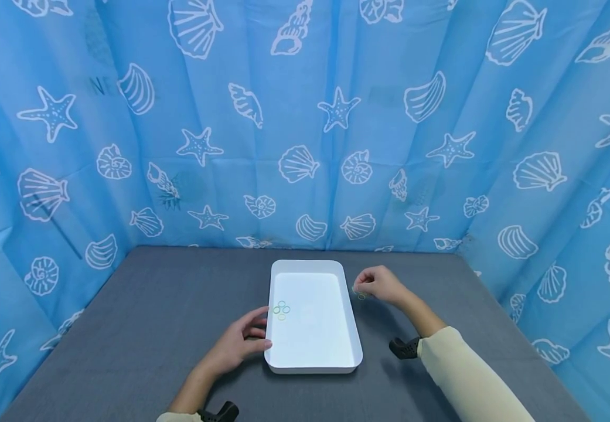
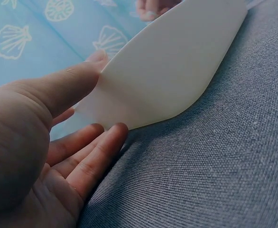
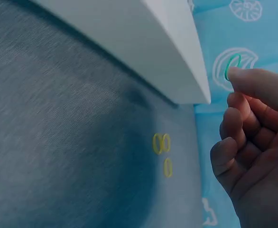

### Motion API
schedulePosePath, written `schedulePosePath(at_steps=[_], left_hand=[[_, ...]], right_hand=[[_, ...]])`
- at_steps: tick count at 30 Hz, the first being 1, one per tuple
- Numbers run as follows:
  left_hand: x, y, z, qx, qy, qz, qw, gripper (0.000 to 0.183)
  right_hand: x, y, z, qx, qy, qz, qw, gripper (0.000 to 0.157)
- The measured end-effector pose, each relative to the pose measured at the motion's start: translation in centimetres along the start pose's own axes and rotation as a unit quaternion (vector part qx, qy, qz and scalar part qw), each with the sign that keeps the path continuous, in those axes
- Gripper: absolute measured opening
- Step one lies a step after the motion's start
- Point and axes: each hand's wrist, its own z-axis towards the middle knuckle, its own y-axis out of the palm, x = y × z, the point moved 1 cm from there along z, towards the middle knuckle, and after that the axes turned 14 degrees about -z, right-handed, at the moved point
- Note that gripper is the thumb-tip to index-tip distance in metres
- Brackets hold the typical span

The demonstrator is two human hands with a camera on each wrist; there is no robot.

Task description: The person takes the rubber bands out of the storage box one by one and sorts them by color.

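Note:
A shallow white tray sits on the grey cloth. My left hand holds its left wall, thumb over the rim and other fingers against the outside, as the left wrist view shows with the tray wall. Inside the tray, by its left side, lie several thin green and yellow rubber bands. Just right of the tray, my right hand pinches a green rubber band between thumb and forefinger, off the table. Below that hand, yellow rubber bands lie on the cloth.
Grey cloth covers the table around the tray. A blue curtain with white shell and starfish prints hangs behind the table and along both sides. Black straps with mounts are on both wrists.

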Motion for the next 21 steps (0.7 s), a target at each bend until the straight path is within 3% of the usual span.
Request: schedulePosePath(at_steps=[7, 21], left_hand=[[0.2, 0.0, -0.1, 0.0, 0.002, -0.013, 0.9999, 0.073], [0.5, 0.3, -0.2, 0.01, -0.008, -0.002, 0.9999, 0.073]], right_hand=[[1.9, 1.1, -0.7, -0.007, 0.059, -0.017, 0.998, 0.009], [3.9, 2.5, -1.1, 0.008, 0.125, -0.062, 0.99, 0.013]])
